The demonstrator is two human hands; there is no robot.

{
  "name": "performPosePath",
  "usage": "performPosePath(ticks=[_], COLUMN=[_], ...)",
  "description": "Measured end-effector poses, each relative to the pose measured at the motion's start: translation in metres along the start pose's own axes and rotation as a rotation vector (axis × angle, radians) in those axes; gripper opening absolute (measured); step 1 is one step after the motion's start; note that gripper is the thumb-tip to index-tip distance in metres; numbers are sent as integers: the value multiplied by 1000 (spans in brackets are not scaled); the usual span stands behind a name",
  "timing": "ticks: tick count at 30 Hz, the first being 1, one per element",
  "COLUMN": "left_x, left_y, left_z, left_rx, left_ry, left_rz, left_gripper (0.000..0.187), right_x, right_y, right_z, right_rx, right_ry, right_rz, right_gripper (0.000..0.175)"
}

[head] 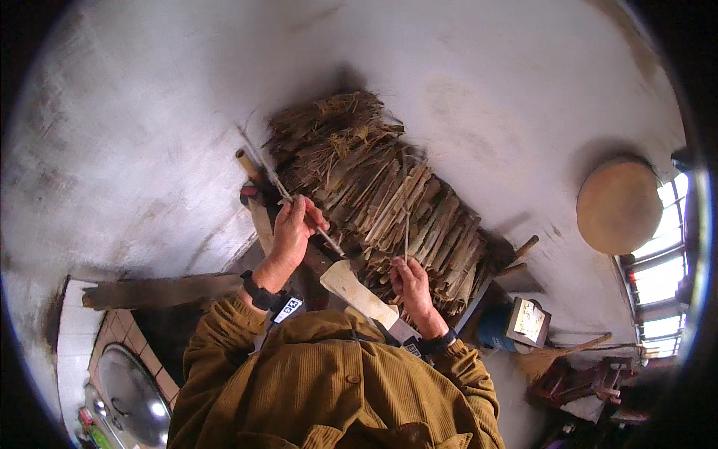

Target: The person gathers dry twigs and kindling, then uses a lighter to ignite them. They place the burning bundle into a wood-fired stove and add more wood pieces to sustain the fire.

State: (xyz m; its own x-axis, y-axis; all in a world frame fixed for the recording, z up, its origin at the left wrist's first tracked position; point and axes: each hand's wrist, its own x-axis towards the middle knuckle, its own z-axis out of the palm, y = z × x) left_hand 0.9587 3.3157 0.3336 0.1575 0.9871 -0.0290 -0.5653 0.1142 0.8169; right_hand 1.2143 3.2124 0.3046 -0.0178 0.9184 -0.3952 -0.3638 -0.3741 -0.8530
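Note:
A thin, pale stick (270,171) is pinched in my left hand (297,224); it runs from the upper left down past my fingers and its lower end hangs above a pale beige piece (359,292), whose material I cannot tell. My right hand (414,286) grips the lower end of another thin stick (406,224), which points up in front of a stack of firewood (387,196). The split sticks of this stack lie heaped against the wall, with dry brushwood (348,123) on top. Both hands are in front of its near side.
At lower left, a large metal lid (134,381) sits on a tiled stove (104,337), near a wooden plank (162,291). A bamboo pole (247,163) leans left of the stack. Rightward are a blue bucket (493,328), a broom (538,362), a dark red stool (583,381) and a hanging round tray (620,205).

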Motion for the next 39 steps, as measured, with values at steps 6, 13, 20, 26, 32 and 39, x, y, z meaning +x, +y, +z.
performPosePath(ticks=[6,13,20,26,32,39], left_x=[-34,-54,-78,-88,-84,-98], left_y=[-28,-44,-55,-35,-22,-6], left_z=[20,32,38,29,-1,-11], left_rx=[2,401,534,225,374,578], left_ry=[10,61,19,110,168,110], left_rz=[-179,-94,67,-178,-241,-503], left_gripper=[35,31,31,37,32,26], right_x=[9,-1,-9,-4,15,36], right_y=[13,22,23,27,18,-28], right_z=[12,47,71,75,67,58], right_rx=[-266,-126,-62,-328,-865,-946], right_ry=[-137,-386,-400,-544,-566,-369], right_rz=[-195,-29,1,-84,-530,-1005], right_gripper=[27,32,33,28,24,36])
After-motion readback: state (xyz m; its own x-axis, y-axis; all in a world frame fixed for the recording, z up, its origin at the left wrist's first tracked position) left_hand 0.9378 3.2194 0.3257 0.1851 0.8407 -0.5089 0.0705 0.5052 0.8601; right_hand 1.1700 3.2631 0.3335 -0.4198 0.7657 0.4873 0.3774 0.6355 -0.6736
